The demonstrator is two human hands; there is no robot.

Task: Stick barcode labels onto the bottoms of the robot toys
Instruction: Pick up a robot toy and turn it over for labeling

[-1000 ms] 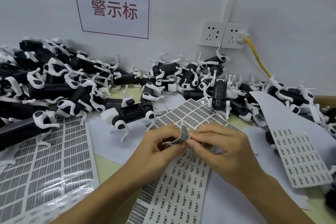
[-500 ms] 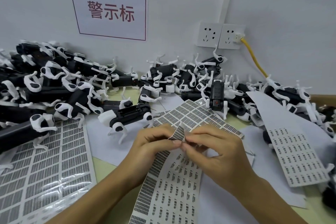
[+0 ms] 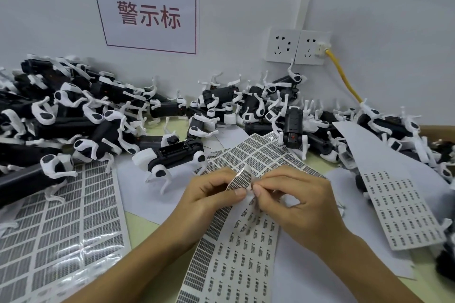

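Head view shows the left hand (image 3: 209,194) holding the bent label sheet (image 3: 240,178) while the right hand (image 3: 293,200) pinches its edge to peel one, which next must go under the nearest toy (image 3: 172,155) lying just behind.

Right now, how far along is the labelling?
Done: nothing I can confirm; no toy shows a stuck label. In hand: left hand bends the label sheet while right hand picks at its edge. Left: the nearest toy and the piles behind.
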